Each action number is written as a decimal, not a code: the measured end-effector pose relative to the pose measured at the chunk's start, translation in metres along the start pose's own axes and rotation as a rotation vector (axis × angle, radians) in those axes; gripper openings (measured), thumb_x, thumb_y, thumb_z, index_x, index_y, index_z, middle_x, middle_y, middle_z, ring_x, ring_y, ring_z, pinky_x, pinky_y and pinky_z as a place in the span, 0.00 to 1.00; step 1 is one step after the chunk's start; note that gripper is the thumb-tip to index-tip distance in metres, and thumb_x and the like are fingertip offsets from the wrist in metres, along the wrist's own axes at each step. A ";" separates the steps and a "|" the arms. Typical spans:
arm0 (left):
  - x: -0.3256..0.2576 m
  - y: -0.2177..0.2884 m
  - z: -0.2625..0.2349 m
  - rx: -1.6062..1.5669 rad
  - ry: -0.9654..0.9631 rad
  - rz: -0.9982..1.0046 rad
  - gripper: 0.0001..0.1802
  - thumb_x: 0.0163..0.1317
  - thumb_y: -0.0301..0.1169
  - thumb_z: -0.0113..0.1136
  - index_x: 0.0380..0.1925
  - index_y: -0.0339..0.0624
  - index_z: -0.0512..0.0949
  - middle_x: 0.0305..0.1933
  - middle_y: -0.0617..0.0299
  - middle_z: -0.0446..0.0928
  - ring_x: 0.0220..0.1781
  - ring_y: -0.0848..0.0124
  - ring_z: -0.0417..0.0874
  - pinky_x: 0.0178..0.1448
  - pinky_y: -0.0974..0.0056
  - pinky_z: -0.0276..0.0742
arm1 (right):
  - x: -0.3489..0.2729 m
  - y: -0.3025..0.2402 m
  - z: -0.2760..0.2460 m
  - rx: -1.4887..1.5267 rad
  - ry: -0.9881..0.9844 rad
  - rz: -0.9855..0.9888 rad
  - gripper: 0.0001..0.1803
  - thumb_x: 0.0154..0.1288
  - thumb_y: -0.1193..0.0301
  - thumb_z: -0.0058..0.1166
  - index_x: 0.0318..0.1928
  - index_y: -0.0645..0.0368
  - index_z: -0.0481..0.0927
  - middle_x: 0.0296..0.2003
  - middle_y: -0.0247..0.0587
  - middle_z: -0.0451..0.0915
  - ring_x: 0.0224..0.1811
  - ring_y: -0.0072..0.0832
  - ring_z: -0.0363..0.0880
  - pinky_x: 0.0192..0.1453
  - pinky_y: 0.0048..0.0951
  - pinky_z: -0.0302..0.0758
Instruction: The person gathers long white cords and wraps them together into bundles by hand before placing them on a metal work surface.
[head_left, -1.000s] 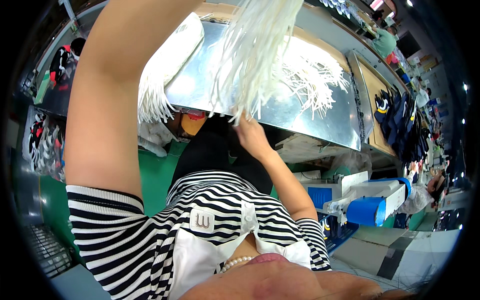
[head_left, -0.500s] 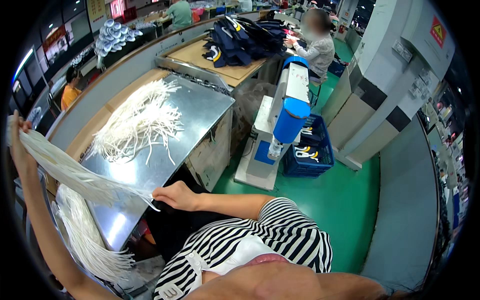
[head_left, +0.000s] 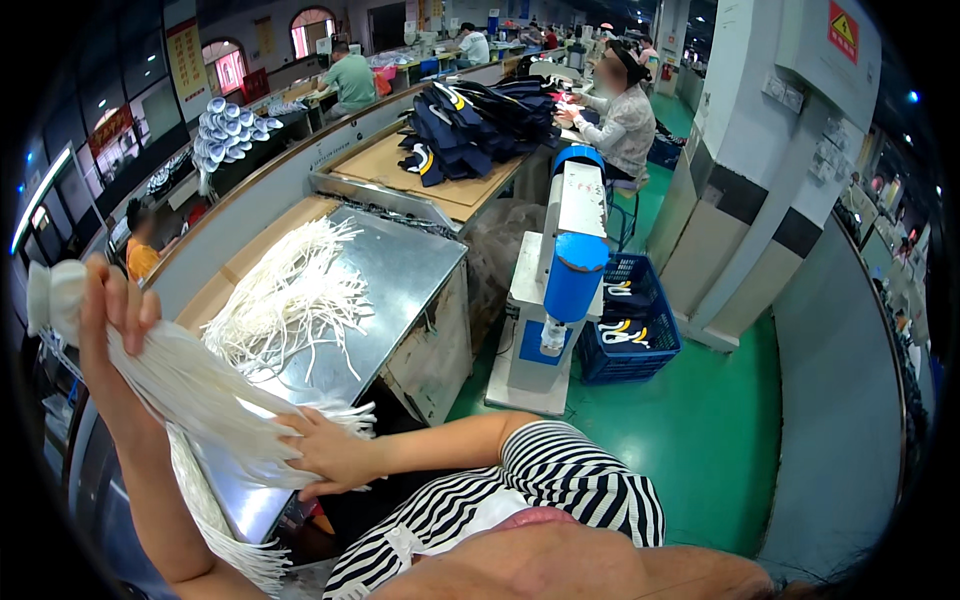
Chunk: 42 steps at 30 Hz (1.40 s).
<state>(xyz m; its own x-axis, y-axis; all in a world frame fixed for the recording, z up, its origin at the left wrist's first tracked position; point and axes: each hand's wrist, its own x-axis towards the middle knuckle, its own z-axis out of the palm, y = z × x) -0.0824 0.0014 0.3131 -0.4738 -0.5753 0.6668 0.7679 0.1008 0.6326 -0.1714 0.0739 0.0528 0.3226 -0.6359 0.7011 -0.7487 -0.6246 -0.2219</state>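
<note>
We see the metal table (head_left: 415, 275) ahead, with the blue-and-white machine (head_left: 545, 330) standing just beyond its right side. Our long white cord bundle (head_left: 205, 385) slants above the table's left part; a loose cord pile (head_left: 285, 300) lies behind it. Our left hand (head_left: 118, 305) is curled closed round the bundle's upper end; our right hand (head_left: 335, 450) lies half-spread against the lower strands — how firmly it grips, we cannot tell.

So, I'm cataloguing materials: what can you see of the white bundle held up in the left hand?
The white bundle is many thin, soft-looking cords, gathered at a smooth, thick end jutting past the left hand, which grips it. It slants down rightward in front of the metal tabletop; the right hand touches it near the loose ends.
</note>
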 end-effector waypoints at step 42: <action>-0.047 -0.030 0.008 0.244 0.104 -0.032 0.07 0.69 0.30 0.54 0.43 0.41 0.70 0.23 0.71 0.61 0.19 0.84 0.58 0.31 0.74 0.60 | 0.012 -0.031 -0.076 0.053 0.473 -0.173 0.22 0.53 0.68 0.63 0.50 0.56 0.75 0.58 0.51 0.65 0.59 0.51 0.64 0.60 0.51 0.63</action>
<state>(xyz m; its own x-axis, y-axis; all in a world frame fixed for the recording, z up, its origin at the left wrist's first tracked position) -0.0862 0.0320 0.2657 -0.4394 -0.6603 0.6090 0.6204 0.2671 0.7374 -0.1880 0.1200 0.1200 0.1329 -0.2538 0.9581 -0.6731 -0.7326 -0.1007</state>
